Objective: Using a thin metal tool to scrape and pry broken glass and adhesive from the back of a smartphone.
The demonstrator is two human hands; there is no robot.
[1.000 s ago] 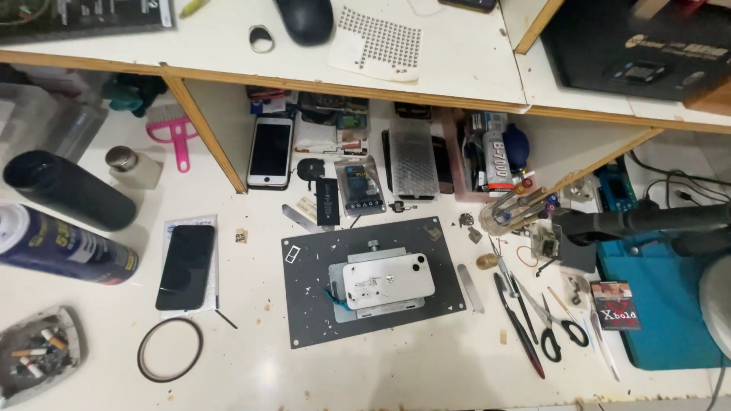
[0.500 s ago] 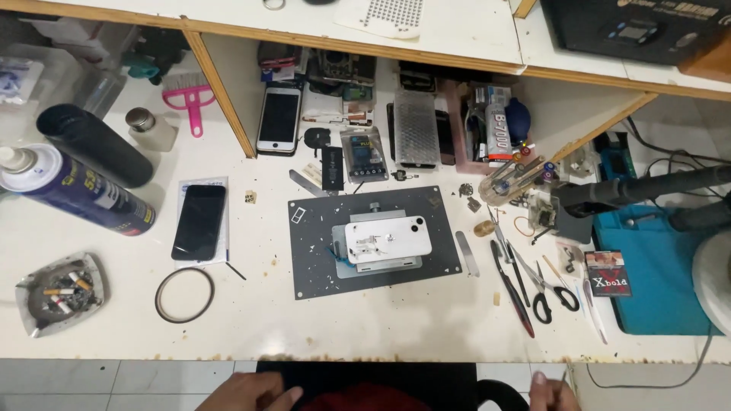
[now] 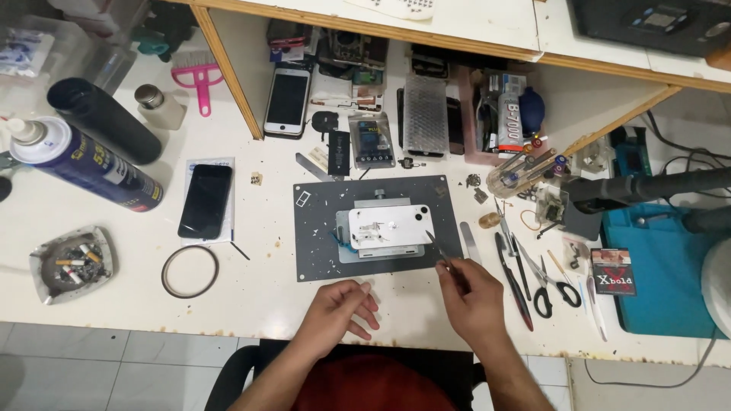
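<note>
**benchrat:** So the big change from half a second ago: both hands are now properly up on the bench. Back then they only peeked in at the bottom edge, and a second ago they weren't in the picture at all. The right hand (image 3: 474, 298) now pinches a thin metal tool, looks like tweezers (image 3: 440, 250), with the tip just at the right edge of the white phone (image 3: 390, 225). The phone lies back-up, clamped in a holder on the dark grey work mat (image 3: 320, 228), same spot as before.

**solderjoe:** And the left hand (image 3: 335, 308)?

**benchrat:** Empty, fingers loosely curled, resting on the white tabletop (image 3: 266, 297) just below the mat's bottom edge. Not touching the phone.

**solderjoe:** So he's only just getting to it?

**benchrat:** That's my read: work on the phone is just starting, tool at the edge and nothing lifted. Everything else sits put. Left of the mat there's a black phone (image 3: 205, 200) on a white card and a ring of tape (image 3: 189, 271). Right of the mat, scissors (image 3: 554, 285) and pliers (image 3: 513, 278). Far left, an ashtray (image 3: 72, 262).
</note>
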